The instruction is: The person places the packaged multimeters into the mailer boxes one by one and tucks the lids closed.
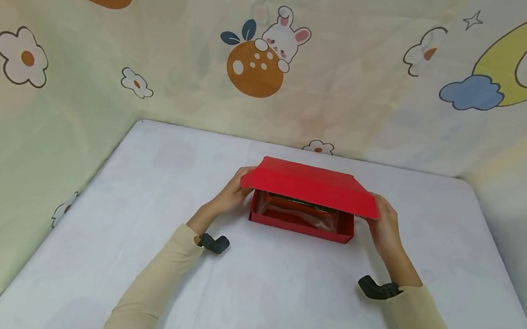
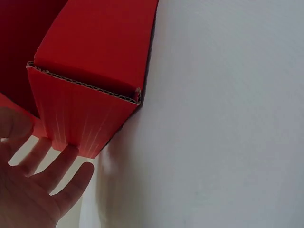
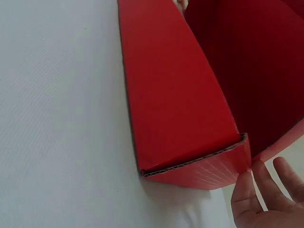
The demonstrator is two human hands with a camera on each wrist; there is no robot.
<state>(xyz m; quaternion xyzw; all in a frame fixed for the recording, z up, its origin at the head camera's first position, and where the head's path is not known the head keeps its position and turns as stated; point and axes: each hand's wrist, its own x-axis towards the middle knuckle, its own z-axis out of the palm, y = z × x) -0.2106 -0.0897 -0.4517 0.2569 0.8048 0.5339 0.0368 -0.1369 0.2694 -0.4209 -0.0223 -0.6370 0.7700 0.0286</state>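
A red cardboard box (image 1: 302,230) stands on the table, its front side toward me. Its red lid (image 1: 310,185) is tilted half down over the opening. Inside lies something in clear, shiny plastic (image 1: 297,210), partly hidden under the lid. My left hand (image 1: 235,189) holds the lid at its left edge; in the left wrist view, fingertips (image 2: 71,152) touch the box's left end. At the lid's right corner, my right hand (image 1: 385,227) holds the edge, with fingertips (image 3: 260,171) against the red cardboard in the right wrist view.
The white table (image 1: 277,302) extends around the box on every side. A printed cloth (image 1: 183,52) hangs behind the table and along its sides. Each wrist wears a black device, one on the left (image 1: 214,243) and one on the right (image 1: 378,288).
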